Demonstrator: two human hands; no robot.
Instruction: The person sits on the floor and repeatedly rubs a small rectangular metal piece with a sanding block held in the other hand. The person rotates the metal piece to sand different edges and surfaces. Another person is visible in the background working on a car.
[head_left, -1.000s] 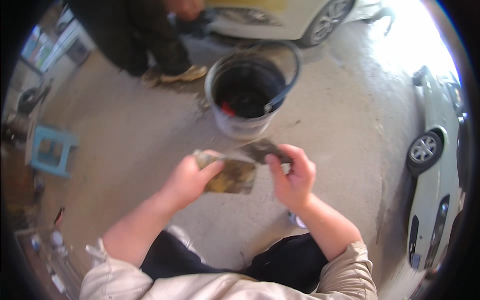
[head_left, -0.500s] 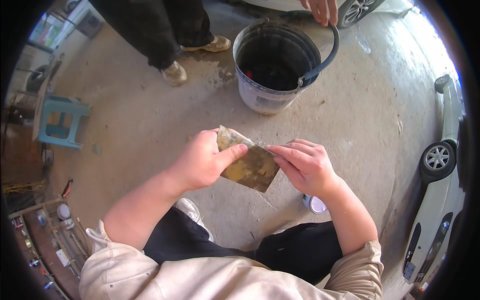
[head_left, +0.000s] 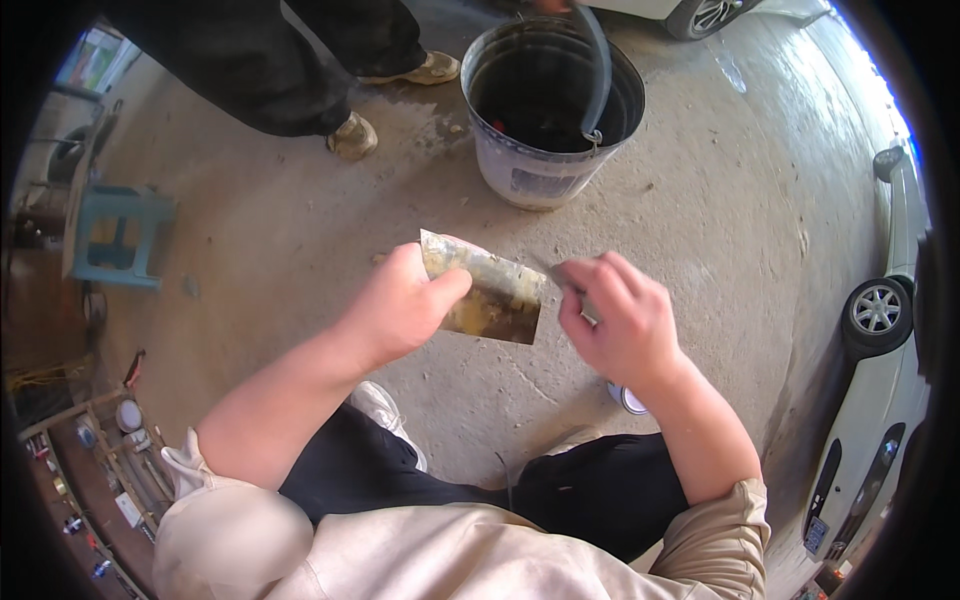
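Observation:
My left hand (head_left: 400, 303) is closed round the left end of a stained flat metal sheet (head_left: 495, 300), thumb on its face. The sheet is rectangular, shiny grey along the upper part and smeared yellow and brown lower down. Just off its right end, my right hand (head_left: 625, 318) pinches a thin grey scraper-like blade (head_left: 545, 267); its tip points up and left toward the sheet's upper corner. Most of that blade is hidden by the fingers, and the hand is slightly blurred.
Beyond my hands stands a dark-lined bucket (head_left: 540, 165), a co-worker's hand on its raised handle (head_left: 597, 75). The co-worker's shoes (head_left: 353, 137) are left of it. A blue stool (head_left: 120, 235) is far left, a can (head_left: 630, 400) near my right knee, a white car (head_left: 870, 440) at right.
My right hand has drawn away from the metal sheet, bringing the thin blade into sight. The sheet has turned flatter and moved slightly up-left. The bucket's handle has swung upright.

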